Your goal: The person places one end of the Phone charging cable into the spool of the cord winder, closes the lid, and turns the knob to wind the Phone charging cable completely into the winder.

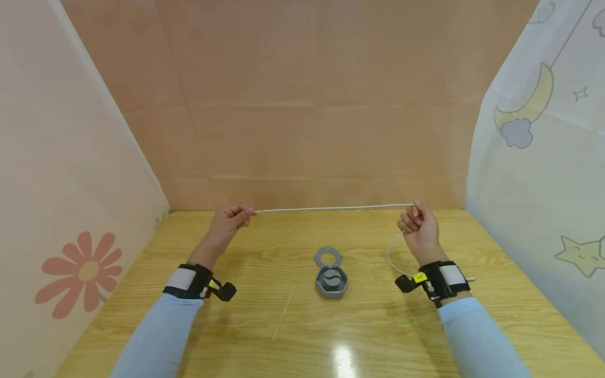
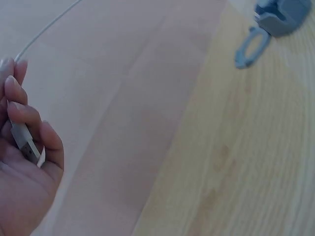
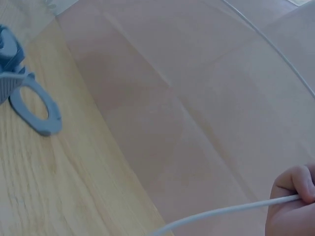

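The left grip (image 2: 22,147) is cut by the wrist view's edge, hiding most of the plug (image 2: 24,140) among its fingers. Only one knuckle of the right grip (image 3: 293,201) shows, and the cable (image 3: 221,211) leaves the frame below it.

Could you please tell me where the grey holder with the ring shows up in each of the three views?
Head: the grey holder sits on the wooden table, centre, below the taut white cable.
Left wrist: top right corner, ring towards the camera.
Right wrist: left edge, partly cut off.
Shared landmark: the white cable, in all three.
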